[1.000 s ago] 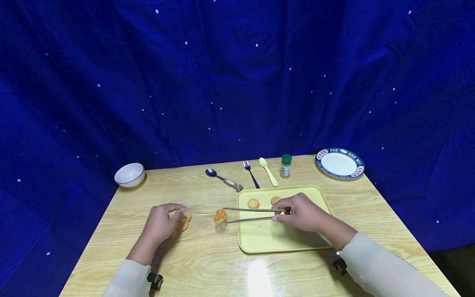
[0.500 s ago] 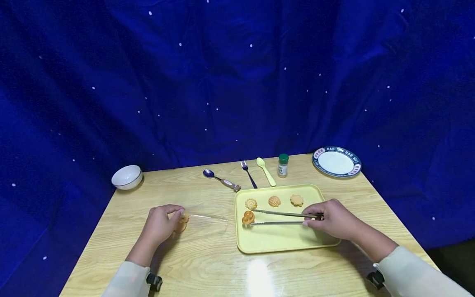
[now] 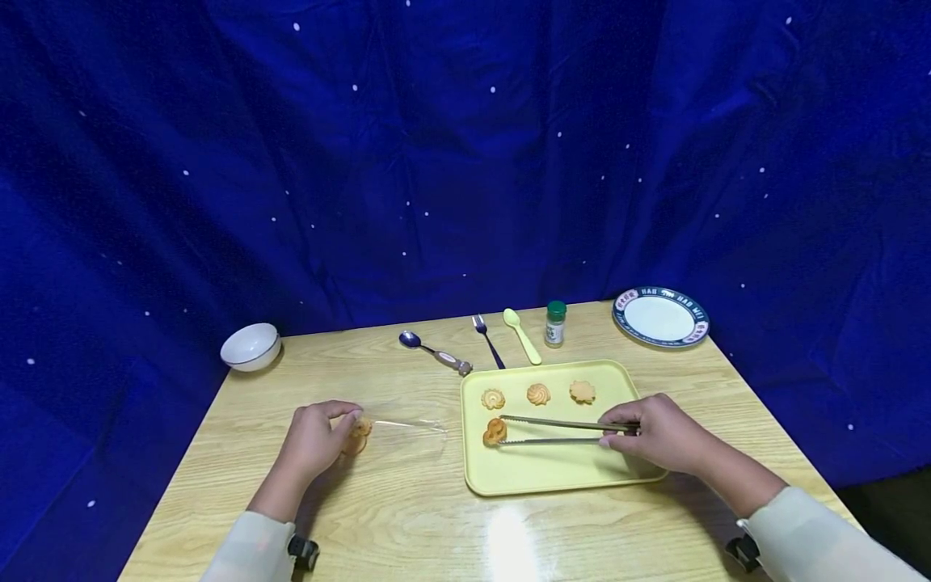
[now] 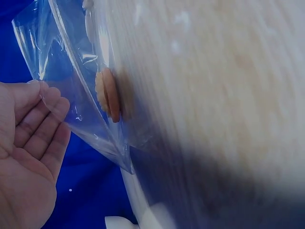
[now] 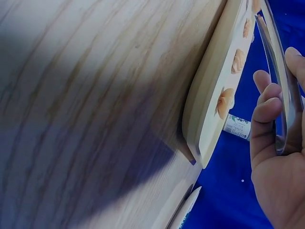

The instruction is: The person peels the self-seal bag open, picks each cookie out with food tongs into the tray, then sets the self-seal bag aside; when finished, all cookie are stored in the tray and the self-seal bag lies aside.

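Observation:
My left hand (image 3: 317, 436) pinches the edge of a clear plastic bag (image 4: 71, 71) on the left of the table. Inside the bag are cookies (image 4: 110, 95), partly covered by that hand in the head view. With my right hand (image 3: 658, 432) I grip metal tongs (image 3: 560, 422) over the yellow tray (image 3: 538, 477). A brown twisted, pretzel-like cookie (image 3: 494, 432) is at the tong tips, low over the tray's left side; whether it touches the tray I cannot tell. Behind it on the tray lie a ring-shaped cookie (image 3: 493, 398), a swirled cookie (image 3: 538, 394) and a flower-edged cookie (image 3: 582, 392).
Beyond the tray lie a dark spoon (image 3: 435, 353), a small fork (image 3: 489, 342) and a yellow spoon (image 3: 522, 335). A green-capped shaker bottle (image 3: 555, 325) stands near them. At the back corners are a white bowl (image 3: 250, 347) and a blue-rimmed plate (image 3: 660, 318).
The tongs have carried the twisted cookie right, from beside the bag to over the tray, then shifted it slightly right and nearer. My left hand stays at the bag.

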### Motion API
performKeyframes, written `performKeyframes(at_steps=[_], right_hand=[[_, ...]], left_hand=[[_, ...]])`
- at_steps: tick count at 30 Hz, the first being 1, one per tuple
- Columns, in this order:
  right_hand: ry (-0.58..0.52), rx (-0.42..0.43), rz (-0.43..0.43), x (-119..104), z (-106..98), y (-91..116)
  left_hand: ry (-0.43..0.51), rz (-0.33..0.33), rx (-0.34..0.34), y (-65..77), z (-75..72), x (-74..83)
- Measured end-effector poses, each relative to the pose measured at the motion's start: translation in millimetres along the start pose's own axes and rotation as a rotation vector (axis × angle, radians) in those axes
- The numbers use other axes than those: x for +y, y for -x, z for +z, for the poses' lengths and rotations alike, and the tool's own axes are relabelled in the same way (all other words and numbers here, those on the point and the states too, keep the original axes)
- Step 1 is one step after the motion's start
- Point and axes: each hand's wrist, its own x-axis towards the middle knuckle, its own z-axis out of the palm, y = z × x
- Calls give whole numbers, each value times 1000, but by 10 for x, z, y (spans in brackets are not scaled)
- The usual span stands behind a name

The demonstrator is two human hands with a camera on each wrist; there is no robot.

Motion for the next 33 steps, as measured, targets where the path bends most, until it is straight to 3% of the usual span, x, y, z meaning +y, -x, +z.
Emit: performKeyframes(at_steps=[10, 18, 25, 33], right_hand=[[-4, 11, -4, -10, 18, -21], [-83, 28, 18, -201, 95, -188], [-118, -18, -2, -477, 334, -478], [-59, -53, -68, -676, 630, -735]], left_hand=[[11, -22, -16, 5, 10, -10], [18, -28, -30, 2, 8, 4], [19, -21, -22, 22, -21, 3], [17, -13, -40, 29, -21, 11]])
